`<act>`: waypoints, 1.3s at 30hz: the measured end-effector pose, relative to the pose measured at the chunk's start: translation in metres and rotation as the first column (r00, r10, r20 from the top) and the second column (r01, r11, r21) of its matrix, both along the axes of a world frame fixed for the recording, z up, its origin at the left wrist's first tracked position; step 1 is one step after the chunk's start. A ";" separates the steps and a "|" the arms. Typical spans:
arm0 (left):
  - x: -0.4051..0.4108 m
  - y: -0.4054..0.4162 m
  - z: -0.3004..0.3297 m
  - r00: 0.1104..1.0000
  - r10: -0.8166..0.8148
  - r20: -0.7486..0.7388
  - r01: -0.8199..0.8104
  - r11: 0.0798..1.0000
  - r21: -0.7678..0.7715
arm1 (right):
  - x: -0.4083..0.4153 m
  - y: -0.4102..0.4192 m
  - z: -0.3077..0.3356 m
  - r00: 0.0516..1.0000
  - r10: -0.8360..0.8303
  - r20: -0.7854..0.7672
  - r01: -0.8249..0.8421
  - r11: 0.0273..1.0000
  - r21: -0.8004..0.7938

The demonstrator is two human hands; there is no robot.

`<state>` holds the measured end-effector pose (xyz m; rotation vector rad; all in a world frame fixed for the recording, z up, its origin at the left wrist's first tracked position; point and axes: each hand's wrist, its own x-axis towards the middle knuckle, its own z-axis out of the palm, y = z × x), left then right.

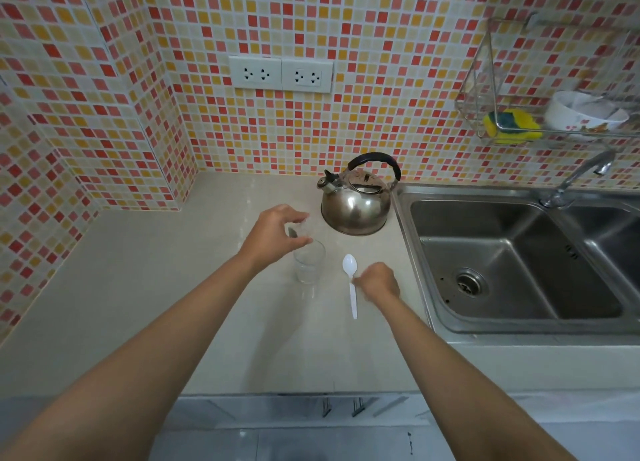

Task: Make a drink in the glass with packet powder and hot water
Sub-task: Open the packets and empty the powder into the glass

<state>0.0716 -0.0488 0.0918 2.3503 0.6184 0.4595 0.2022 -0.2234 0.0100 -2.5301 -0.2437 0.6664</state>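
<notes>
A clear empty glass (pixel 309 265) stands upright on the beige counter (pixel 173 304). My left hand (pixel 275 233) hovers just above and behind its rim, fingers pinched on a small translucent packet (pixel 298 229); I cannot tell whether the packet is torn. To the right of the glass a white plastic spoon (pixel 350 268) lies flat, bowl pointing away from me. My right hand (pixel 378 282) rests at the middle of the spoon's handle with its fingertips closed on it. A steel whistling kettle (pixel 355 204) with a black handle stands behind the glass, near the wall.
A steel double sink (pixel 519 263) with a tap (pixel 581 175) fills the right side, its rim close to my right hand. A wire rack (pixel 485 79) on the tiled wall holds a sponge (pixel 512 126) and a bowl (pixel 585 112). Two sockets (pixel 280 74) sit above the counter.
</notes>
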 end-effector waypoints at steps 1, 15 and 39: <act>-0.001 0.000 -0.001 1.000 -0.015 -0.017 0.015 1.000 0.009 | -0.003 -0.001 -0.008 1.000 0.007 0.001 -0.007 1.000 -0.010; -0.009 0.006 -0.014 0.992 -0.030 -0.125 0.030 1.000 -0.001 | 0.008 -0.005 -0.029 0.996 -0.011 0.087 0.000 0.992 0.124; 0.017 0.013 -0.006 0.964 -0.140 -0.226 0.172 0.977 0.128 | -0.002 0.001 0.070 0.744 0.372 0.555 -0.520 0.844 0.132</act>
